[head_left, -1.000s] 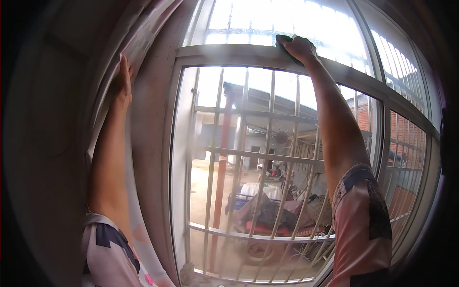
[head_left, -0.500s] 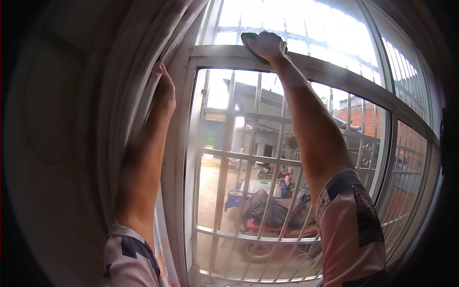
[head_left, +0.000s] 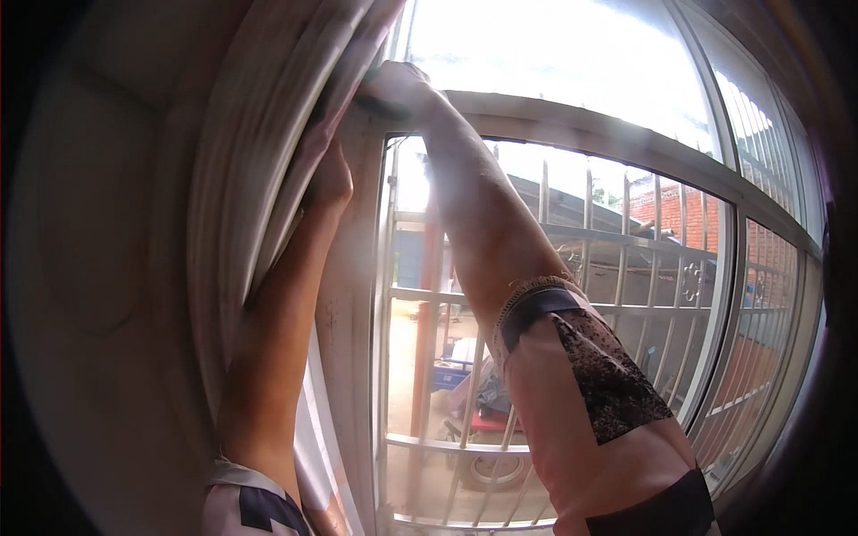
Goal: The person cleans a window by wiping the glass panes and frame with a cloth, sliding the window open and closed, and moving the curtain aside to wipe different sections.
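My right hand (head_left: 404, 85) reaches up to the upper left part of the window frame (head_left: 536, 122), closed over a dark green cloth (head_left: 380, 109) and pressing it to the frame where the crossbar meets the side. Part of the cloth is hidden under the hand and next to the curtain. Lower and to the left, my left hand (head_left: 332, 179) grips the edge of the pale pinkish curtain (head_left: 259, 161), pulled to the left of the window. The fingers of that hand are mostly hidden behind the fabric.
Metal security bars (head_left: 617, 310) stand outside the glass. Beyond them are a yard with a blue cart (head_left: 450, 375), covered goods and a red brick wall (head_left: 666, 204). A dim wall (head_left: 98, 268) lies left of the curtain.
My right hand has slid the green cloth leftward along the crossbar to the frame's left corner beside the curtain. My left hand keeps hold of the curtain, slightly lower and further right in view.
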Tool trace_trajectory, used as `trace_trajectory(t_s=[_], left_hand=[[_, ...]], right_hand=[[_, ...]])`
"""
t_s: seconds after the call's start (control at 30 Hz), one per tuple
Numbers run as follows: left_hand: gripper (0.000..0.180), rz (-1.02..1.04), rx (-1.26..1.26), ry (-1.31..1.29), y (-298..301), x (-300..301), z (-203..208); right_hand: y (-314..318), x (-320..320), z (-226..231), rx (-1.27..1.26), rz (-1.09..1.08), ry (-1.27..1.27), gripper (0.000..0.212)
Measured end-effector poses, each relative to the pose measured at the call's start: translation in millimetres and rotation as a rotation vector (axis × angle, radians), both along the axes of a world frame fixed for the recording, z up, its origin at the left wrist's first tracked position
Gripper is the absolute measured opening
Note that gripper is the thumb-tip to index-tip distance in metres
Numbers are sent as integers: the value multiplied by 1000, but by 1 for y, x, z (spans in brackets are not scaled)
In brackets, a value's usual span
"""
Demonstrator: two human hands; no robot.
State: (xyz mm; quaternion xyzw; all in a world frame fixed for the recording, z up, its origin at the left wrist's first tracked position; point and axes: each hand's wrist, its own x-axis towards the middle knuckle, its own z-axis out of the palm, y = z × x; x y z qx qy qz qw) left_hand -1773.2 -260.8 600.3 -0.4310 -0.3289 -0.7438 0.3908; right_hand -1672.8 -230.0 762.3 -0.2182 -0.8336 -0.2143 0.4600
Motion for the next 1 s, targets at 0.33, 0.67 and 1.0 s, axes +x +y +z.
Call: trace_trajectory(t_s=[0.33,0.67,1.0], left_hand=[[68,116,-43,283,38,-31,-11],[81,180,-115,134,46,-77,10],[78,220,-208,99,46,-125,26]], right_hand=[[-14,12,-3,173,-179,-191,63],[1,162,-2,69,-247,-56,63],[22,405,-9,76,-511,102,52]])
